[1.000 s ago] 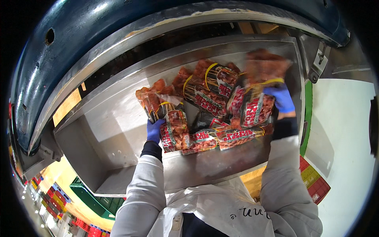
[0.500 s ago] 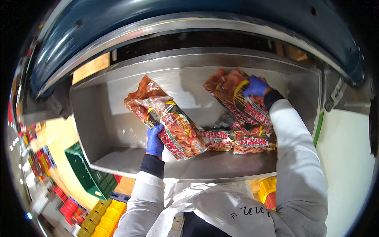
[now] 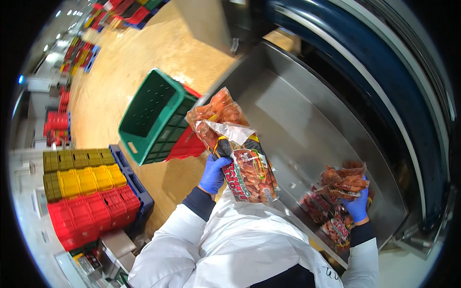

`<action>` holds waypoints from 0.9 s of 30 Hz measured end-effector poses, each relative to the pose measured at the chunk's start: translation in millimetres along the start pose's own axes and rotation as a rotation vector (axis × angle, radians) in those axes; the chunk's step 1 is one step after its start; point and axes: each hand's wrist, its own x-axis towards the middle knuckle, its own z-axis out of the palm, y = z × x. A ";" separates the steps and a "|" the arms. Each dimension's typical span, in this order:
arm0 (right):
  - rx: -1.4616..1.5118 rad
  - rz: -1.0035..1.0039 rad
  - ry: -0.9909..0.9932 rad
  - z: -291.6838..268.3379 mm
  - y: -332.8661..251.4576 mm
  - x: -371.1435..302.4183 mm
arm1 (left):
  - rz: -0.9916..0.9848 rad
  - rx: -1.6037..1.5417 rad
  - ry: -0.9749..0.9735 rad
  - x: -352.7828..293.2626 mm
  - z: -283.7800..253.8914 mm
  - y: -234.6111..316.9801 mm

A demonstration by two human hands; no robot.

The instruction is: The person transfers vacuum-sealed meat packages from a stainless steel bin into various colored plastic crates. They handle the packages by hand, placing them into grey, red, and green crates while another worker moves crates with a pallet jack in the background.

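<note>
My left hand [image 3: 213, 175], in a blue glove, is closed on two clear printed packs of skewered meat [image 3: 252, 175] held together in front of my apron, over the near rim of the metal trough [image 3: 288, 103]. My right hand [image 3: 357, 201], gloved the same way, grips another pack of skewered meat [image 3: 343, 180] at the trough's right end. More meat packs [image 3: 336, 228] lie on the trough floor beside and below that hand. The lower parts of the right-hand pack are blurred and partly hidden.
An open green crate [image 3: 153, 117] stands on a red crate [image 3: 187, 144] left of the trough. Stacked red crates [image 3: 93, 216] and yellow crates [image 3: 91, 182] rest on a blue pallet [image 3: 137, 185]. A large blue curved machine part [image 3: 365, 81] arches beyond the trough.
My view has turned left, bringing the green crate and stacked crates further into sight. The left-hand packs have swung left toward the trough's rim. My right hand still holds meat in the trough.
</note>
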 end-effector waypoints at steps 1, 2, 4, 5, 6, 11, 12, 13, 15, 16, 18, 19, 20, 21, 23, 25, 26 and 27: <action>0.033 -0.009 -0.080 31.8 -32.2 14.3 | 0.046 0.000 0.035 2.4 -26.3 18.3; 0.066 -0.016 -0.160 67.8 -66.6 34.7 | 0.092 0.001 0.072 4.5 -53.1 38.1; 0.072 -0.172 -0.337 137.7 -140.1 81.2 | 0.205 -0.027 0.102 7.7 -105.5 71.1; 0.069 -0.311 -0.426 183.2 -177.3 103.6 | 0.247 -0.007 0.126 10.1 -135.3 95.7; 0.050 -0.395 -0.454 227.6 -195.1 123.8 | 0.305 -0.015 0.180 14.2 -163.8 115.9; 0.198 -0.604 -0.865 457.7 -274.6 243.7 | 0.624 0.265 0.253 55.5 -288.8 215.0; 0.227 -0.662 -0.938 495.4 -285.2 265.0 | 0.656 0.322 0.256 68.2 -319.9 227.6; 0.453 -0.694 -0.966 540.7 -302.9 265.0 | 0.686 0.460 0.304 79.7 -367.5 228.4; 0.941 0.192 -1.164 602.0 -312.9 273.4 | 0.737 0.727 0.371 110.7 -448.7 221.0; 0.929 0.132 -1.048 621.8 -298.4 285.5 | 0.773 0.706 0.331 122.6 -416.3 237.2; -0.101 -0.593 -0.910 646.1 -248.0 309.3 | 0.783 1.305 0.401 129.2 -448.6 229.0; -0.626 -0.914 -0.740 652.5 -225.1 320.6 | 0.668 1.491 0.421 132.5 -454.4 218.4; -0.629 -0.762 -0.753 662.7 -211.1 316.6 | 0.387 1.579 0.308 132.4 -472.7 203.1; -0.632 -0.606 -0.762 669.0 -197.4 309.0 | 0.102 1.644 0.186 131.8 -488.1 191.0; -0.546 -0.576 -0.709 667.1 -174.1 297.4 | 0.058 1.490 0.144 135.5 -480.9 179.4; -0.364 -0.818 -0.572 653.1 -161.1 277.3 | 0.058 1.182 0.115 145.1 -478.5 164.3; -0.284 -0.733 -0.616 643.2 -157.7 269.9 | 0.153 1.313 0.085 148.0 -477.1 159.3; -0.372 -0.478 -0.734 626.3 -170.6 252.1 | 0.187 1.279 0.076 146.7 -490.5 147.3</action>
